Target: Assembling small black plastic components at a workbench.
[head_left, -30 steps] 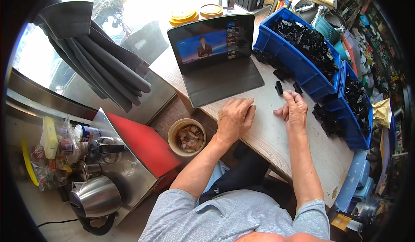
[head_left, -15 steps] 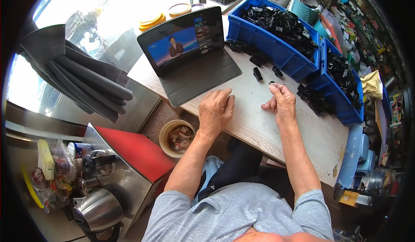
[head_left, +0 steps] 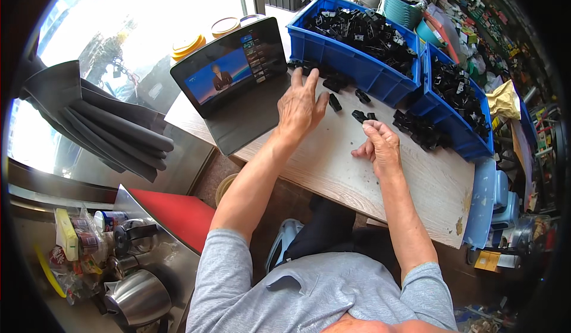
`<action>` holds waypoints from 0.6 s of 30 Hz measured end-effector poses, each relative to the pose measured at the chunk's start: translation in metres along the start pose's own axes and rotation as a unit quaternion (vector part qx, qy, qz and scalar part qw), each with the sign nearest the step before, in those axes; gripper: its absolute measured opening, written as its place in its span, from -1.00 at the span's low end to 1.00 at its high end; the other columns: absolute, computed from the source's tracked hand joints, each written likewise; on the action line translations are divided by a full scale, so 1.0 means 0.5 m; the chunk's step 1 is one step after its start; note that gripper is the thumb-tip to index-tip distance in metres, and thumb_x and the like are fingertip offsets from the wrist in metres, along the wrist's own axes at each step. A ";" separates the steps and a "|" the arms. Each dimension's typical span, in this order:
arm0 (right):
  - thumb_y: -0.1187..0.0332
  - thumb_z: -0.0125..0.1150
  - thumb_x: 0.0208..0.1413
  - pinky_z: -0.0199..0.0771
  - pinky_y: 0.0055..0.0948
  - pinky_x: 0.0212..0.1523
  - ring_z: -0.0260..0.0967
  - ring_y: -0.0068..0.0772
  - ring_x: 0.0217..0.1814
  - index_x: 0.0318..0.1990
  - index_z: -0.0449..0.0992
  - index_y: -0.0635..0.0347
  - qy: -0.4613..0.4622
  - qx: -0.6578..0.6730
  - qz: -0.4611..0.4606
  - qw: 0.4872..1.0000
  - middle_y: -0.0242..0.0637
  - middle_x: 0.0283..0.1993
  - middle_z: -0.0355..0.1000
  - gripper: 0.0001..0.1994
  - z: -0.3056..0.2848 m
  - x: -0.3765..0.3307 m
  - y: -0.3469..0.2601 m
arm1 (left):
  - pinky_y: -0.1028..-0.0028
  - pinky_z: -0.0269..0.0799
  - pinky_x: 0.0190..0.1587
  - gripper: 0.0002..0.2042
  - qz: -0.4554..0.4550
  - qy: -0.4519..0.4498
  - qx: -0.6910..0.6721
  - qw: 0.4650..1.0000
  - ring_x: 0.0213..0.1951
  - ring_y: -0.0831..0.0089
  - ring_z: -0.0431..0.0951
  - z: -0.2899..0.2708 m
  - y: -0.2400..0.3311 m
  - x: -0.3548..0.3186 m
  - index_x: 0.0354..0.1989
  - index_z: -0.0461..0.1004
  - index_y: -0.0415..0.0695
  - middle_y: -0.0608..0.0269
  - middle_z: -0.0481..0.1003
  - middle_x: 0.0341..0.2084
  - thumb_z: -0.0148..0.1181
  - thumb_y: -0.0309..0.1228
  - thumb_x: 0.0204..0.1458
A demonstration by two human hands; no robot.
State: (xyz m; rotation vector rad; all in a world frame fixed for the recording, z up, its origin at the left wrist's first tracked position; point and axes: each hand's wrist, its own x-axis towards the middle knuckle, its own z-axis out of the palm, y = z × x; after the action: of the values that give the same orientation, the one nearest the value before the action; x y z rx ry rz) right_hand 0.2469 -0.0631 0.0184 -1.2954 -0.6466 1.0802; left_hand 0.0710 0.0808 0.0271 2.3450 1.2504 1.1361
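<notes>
the right hand (head_left: 380, 145) pinches a small black part (head_left: 358, 116) at its fingertips (grip looks light, so it could slip). the left hand (head_left: 302, 106), fingers spread and empty, reaches for loose black parts (head_left: 334, 85) by the blue bin (head_left: 351, 65); a careless sweep might scatter them.

The bench (head_left: 333, 166) lies bare between the two forearms and toward its near edge, so a hand can pass there freely. At the left the tablet (head_left: 235, 71) on its dark folded cover blocks the way. Along the far side the large blue bin (head_left: 351, 65) and the smaller blue bin (head_left: 443, 116) form a wall. Loose black parts (head_left: 335, 102) lie scattered in front of the bins, with a heap (head_left: 416, 129) just beside the right hand (head_left: 379, 145); the left hand (head_left: 302, 104) hovers among them.
</notes>
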 end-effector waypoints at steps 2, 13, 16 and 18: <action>0.24 0.33 0.21 0.72 -0.22 -0.39 0.39 -0.53 -0.64 0.02 0.46 0.28 -0.006 0.002 -0.001 1.000 -0.47 -0.68 0.29 -0.64 0.004 -0.002 0.000 | 0.08 0.58 -0.10 -0.50 -0.013 -0.005 0.034 0.999 -0.10 -0.14 0.60 0.018 -0.016 0.048 0.20 0.37 -0.10 -0.27 0.33 0.19 0.28 -0.27 0.09; 0.27 0.30 0.22 0.73 -0.21 -0.36 0.42 -0.54 -0.62 0.02 0.47 0.27 -0.029 0.021 0.009 0.999 -0.47 -0.67 0.29 -0.68 -0.010 -0.004 -0.004 | 0.03 0.52 -0.11 -0.59 -0.038 -0.093 0.125 0.987 -0.07 -0.05 0.59 0.072 -0.049 0.087 0.07 0.36 -0.11 -0.02 0.47 -0.07 0.30 -0.30 0.08; 0.27 0.31 0.22 0.74 -0.21 -0.35 0.42 -0.55 -0.61 0.01 0.48 0.26 -0.028 0.018 0.008 0.999 -0.48 -0.67 0.29 -0.69 -0.012 -0.003 -0.003 | 0.07 0.51 -0.08 -0.62 0.030 -0.069 0.120 0.990 -0.06 -0.04 0.57 0.072 -0.032 0.064 0.03 0.39 -0.13 -0.02 0.49 -0.09 0.29 -0.35 0.05; 0.27 0.32 0.22 0.74 -0.21 -0.35 0.42 -0.55 -0.61 0.00 0.49 0.25 -0.026 0.027 0.009 0.999 -0.48 -0.67 0.29 -0.69 -0.014 -0.004 -0.003 | 0.10 0.48 -0.04 -0.61 0.032 -0.089 0.112 0.989 -0.05 -0.03 0.56 0.074 -0.021 0.042 0.05 0.42 -0.14 0.00 0.50 -0.07 0.27 -0.38 0.02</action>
State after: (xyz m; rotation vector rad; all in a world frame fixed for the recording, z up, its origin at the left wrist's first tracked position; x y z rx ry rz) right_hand 0.2528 -0.0679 0.0190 -1.2329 -0.6418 1.1423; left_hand 0.0987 0.1087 0.0079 2.5995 1.3070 0.8170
